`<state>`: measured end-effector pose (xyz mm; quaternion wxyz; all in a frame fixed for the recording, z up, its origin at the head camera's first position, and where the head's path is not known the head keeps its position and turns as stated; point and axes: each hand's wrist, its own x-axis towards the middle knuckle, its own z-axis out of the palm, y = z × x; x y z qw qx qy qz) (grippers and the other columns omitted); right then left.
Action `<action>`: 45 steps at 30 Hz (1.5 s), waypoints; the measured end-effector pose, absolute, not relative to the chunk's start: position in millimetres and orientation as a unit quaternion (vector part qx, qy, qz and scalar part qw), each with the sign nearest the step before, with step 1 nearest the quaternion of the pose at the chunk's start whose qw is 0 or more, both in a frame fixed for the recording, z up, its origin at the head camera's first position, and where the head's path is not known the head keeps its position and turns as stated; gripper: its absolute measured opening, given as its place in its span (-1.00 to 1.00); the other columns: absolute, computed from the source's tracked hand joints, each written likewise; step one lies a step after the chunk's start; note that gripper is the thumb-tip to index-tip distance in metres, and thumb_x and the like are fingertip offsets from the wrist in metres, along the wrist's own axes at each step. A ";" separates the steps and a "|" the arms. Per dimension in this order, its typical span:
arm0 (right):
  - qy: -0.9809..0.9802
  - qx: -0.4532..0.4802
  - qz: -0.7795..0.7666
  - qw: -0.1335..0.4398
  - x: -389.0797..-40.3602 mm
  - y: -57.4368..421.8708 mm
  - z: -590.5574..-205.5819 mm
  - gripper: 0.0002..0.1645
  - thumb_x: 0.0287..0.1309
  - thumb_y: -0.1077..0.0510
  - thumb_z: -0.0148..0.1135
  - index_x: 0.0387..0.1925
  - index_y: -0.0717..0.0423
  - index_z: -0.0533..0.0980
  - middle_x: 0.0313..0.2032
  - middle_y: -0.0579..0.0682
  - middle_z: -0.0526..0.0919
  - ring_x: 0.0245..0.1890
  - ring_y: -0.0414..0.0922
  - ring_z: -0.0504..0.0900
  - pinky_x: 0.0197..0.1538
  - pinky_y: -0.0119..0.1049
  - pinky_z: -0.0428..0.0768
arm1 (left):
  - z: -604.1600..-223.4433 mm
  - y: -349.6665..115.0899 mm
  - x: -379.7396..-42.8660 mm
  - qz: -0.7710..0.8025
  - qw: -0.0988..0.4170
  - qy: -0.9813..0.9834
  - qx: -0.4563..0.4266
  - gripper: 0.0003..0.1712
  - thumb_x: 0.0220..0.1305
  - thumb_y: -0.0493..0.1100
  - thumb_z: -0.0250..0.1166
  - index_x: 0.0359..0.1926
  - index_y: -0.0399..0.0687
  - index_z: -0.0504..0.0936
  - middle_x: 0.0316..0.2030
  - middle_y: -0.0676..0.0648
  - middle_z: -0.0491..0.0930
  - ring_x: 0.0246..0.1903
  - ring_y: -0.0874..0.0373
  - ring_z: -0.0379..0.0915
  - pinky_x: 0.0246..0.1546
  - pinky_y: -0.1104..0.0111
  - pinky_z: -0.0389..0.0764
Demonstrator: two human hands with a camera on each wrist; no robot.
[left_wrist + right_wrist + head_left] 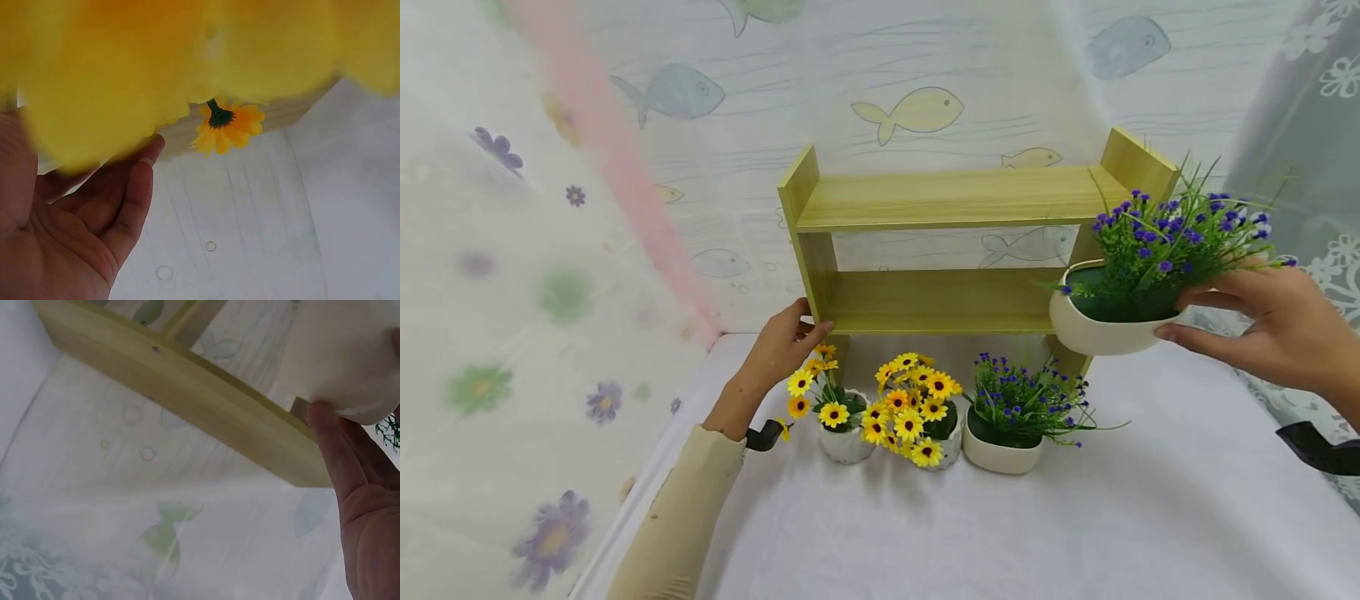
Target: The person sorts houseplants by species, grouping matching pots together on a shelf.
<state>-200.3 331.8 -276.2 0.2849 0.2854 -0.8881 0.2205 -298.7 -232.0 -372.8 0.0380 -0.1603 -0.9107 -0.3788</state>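
My right hand (1281,329) pinches the rim of a cream oval pot with purple flowers (1105,332), held up in front of the right end of a wooden shelf (947,198). The right wrist view shows the fingers under the smooth pot (350,356), close by the shelf's side panel (181,394). At the other end, my left hand (778,346) holds the shelf's left side panel, thumb in front and fingers behind it. Yellow petals (119,75), large and blurred, hide part of that hand in the left wrist view.
Before the shelf, on a white cloth (970,533), stand two pots of yellow flowers (846,446) (910,408) and a second cream pot of purple flowers (1003,454). Behind hangs a fish-patterned curtain (775,108); a flower-patterned one (512,292) hangs at left.
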 end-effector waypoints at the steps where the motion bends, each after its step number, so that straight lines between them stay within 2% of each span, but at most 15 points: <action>1: -0.884 0.296 0.222 0.286 -201.4 328.2 -271.1 -0.18 -0.50 0.44 0.80 0.01 0.20 0.70 -0.18 -0.41 0.63 0.01 -0.78 0.44 0.03 -0.83 0.40 | -372.8 -231.9 -298.6 -0.379 0.039 -0.911 -0.160 -0.28 0.61 0.11 0.22 0.53 -0.22 0.29 0.25 -0.27 0.57 0.09 -0.16 0.70 0.10 0.01 0.74; 5: -0.872 0.325 0.229 0.286 -206.7 310.4 -249.8 -0.17 -0.41 0.49 0.75 0.07 0.20 0.67 -0.19 -0.39 0.63 0.02 -0.71 0.50 0.06 -0.79 0.42 | -373.7 -232.7 -298.0 -0.380 0.041 -0.910 -0.160 -0.28 0.61 0.10 0.21 0.53 -0.23 0.28 0.26 -0.27 0.56 0.09 -0.16 0.70 0.10 0.01 0.74; 12: -0.861 0.355 0.235 0.278 -219.4 275.7 -218.5 -0.50 -0.20 0.40 0.69 -0.14 0.17 0.68 -0.26 -0.33 0.65 -0.08 -0.67 0.56 0.05 -0.78 0.47 | -375.7 -233.5 -298.0 -0.377 0.044 -0.912 -0.159 -0.30 0.62 0.11 0.20 0.51 -0.23 0.31 0.24 -0.27 0.57 0.08 -0.15 0.71 0.09 0.03 0.75; 15: -0.855 0.372 0.238 0.273 -226.1 263.8 -208.2 -0.55 -0.17 0.39 0.68 -0.18 0.18 0.67 -0.25 -0.29 0.66 -0.10 -0.60 0.59 0.04 -0.78 0.49 | -374.9 -232.5 -298.8 -0.378 0.048 -0.910 -0.161 -0.30 0.61 0.11 0.21 0.50 -0.22 0.32 0.23 -0.25 0.58 0.06 -0.13 0.72 0.08 0.04 0.76; 21: -0.848 0.370 0.281 0.254 -237.1 242.0 -190.6 -0.58 -0.02 0.40 0.63 -0.12 0.16 0.64 -0.17 -0.14 0.64 -0.07 -0.33 0.60 0.07 -0.73 0.53 | -374.6 -228.9 -299.9 -0.385 0.053 -0.907 -0.165 -0.32 0.61 0.09 0.22 0.49 -0.22 0.33 0.22 -0.25 0.59 0.02 -0.11 0.73 0.04 0.05 0.77; 24: -0.853 0.350 0.297 0.248 -241.1 231.8 -181.9 -0.59 0.06 0.35 0.61 -0.06 0.16 0.63 -0.13 -0.14 0.62 -0.03 -0.35 0.63 0.10 -0.69 0.55 | -374.8 -227.3 -300.9 -0.386 0.051 -0.906 -0.167 -0.32 0.61 0.10 0.21 0.50 -0.22 0.33 0.22 -0.24 0.58 0.02 -0.10 0.73 0.04 0.06 0.77; 29: -0.861 0.338 0.297 0.238 -250.5 209.5 -165.0 -0.54 0.17 0.23 0.58 0.08 0.12 0.61 -0.10 -0.21 0.59 0.04 -0.35 0.65 0.18 -0.52 0.62 | -376.1 -227.4 -300.8 -0.387 0.048 -0.906 -0.165 -0.28 0.61 0.12 0.21 0.52 -0.21 0.30 0.23 -0.24 0.58 0.03 -0.11 0.73 0.05 0.06 0.77; 32: -0.860 0.340 0.303 0.229 -257.5 193.2 -156.9 -0.56 0.22 0.20 0.55 0.09 0.16 0.59 -0.07 -0.17 0.57 0.13 -0.23 0.67 0.18 -0.40 0.67 | -376.5 -228.8 -300.8 -0.387 0.049 -0.907 -0.160 -0.27 0.60 0.13 0.22 0.53 -0.21 0.30 0.24 -0.24 0.57 0.04 -0.11 0.73 0.06 0.05 0.77; 37: -0.872 0.319 0.312 0.202 -268.1 166.5 -147.5 -0.59 0.32 0.04 0.49 0.03 0.17 0.57 0.03 -0.10 0.55 0.27 0.00 0.64 0.26 -0.13 0.68 | -375.4 -229.3 -300.3 -0.389 0.049 -0.906 -0.158 -0.26 0.60 0.13 0.22 0.54 -0.20 0.28 0.27 -0.25 0.56 0.06 -0.13 0.71 0.07 0.05 0.76; 39: -0.872 0.316 0.321 0.191 -272.9 155.9 -145.3 -0.60 0.32 -0.01 0.48 0.00 0.14 0.57 0.07 -0.09 0.56 0.26 0.01 0.65 0.27 -0.04 0.68 | -375.3 -228.9 -299.5 -0.391 0.049 -0.906 -0.156 -0.26 0.60 0.13 0.22 0.54 -0.20 0.28 0.27 -0.25 0.55 0.07 -0.14 0.71 0.08 0.04 0.76; 45: -0.869 0.305 0.358 0.156 -290.1 129.7 -148.3 -0.64 0.31 -0.05 0.48 -0.08 0.08 0.56 0.20 -0.05 0.55 0.28 0.00 0.65 0.22 -0.07 0.68 | -376.9 -226.1 -299.4 -0.393 0.048 -0.905 -0.156 -0.27 0.61 0.11 0.21 0.54 -0.21 0.28 0.26 -0.25 0.55 0.07 -0.13 0.71 0.09 0.04 0.75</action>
